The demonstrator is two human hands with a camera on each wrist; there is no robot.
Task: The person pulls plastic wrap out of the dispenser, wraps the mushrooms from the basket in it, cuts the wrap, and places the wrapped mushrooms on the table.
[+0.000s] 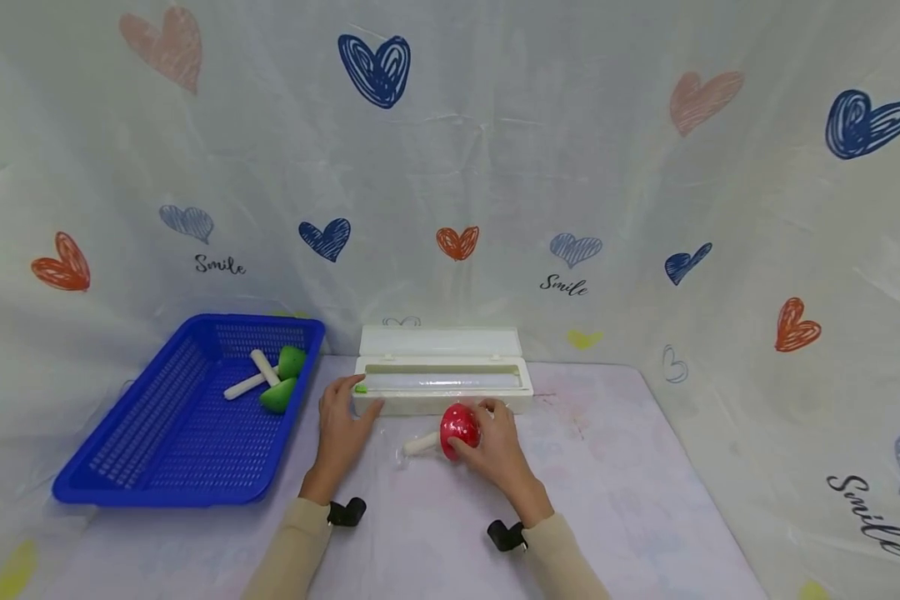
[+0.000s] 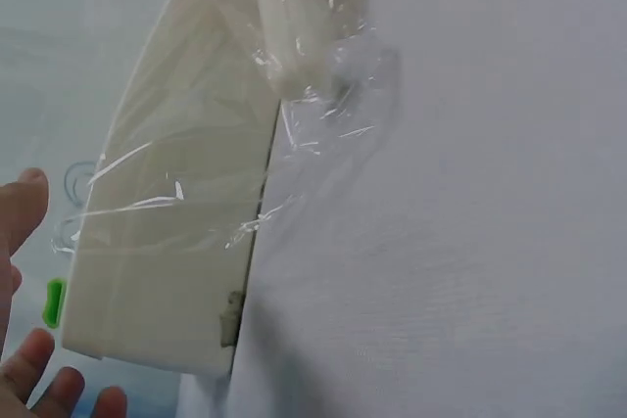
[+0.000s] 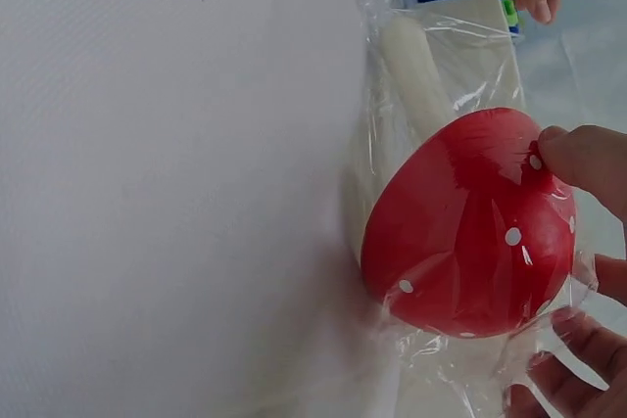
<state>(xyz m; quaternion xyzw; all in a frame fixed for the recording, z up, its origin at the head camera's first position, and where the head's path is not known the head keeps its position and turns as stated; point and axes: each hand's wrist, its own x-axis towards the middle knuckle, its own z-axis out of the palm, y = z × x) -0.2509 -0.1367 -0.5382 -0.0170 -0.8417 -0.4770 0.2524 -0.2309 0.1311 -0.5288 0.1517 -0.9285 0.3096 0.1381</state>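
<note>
A red toy mushroom (image 1: 460, 432) with white dots and a cream stem lies tilted in front of a white cling film dispenser (image 1: 412, 406), its stem toward the left. Clear cling film (image 2: 157, 193) covers the mushroom, crumpled past the stem's end. With thumb and fingers, my right hand (image 1: 501, 446) grips the red cap and the film around it. At the dispenser's left end is my left hand (image 1: 342, 429), fingers spread and holding nothing, close to a green slider (image 2: 54, 302). The dispenser's lid (image 1: 440, 342) stands raised, showing the film roll (image 1: 435, 381) inside.
To the left stands a blue perforated basket (image 1: 180, 497). Two green-capped toy mushrooms (image 1: 278, 395) with cream stems lie in it, crossed near its right wall. Behind the table (image 1: 600, 483) hangs a white curtain (image 1: 450, 167) printed with hearts.
</note>
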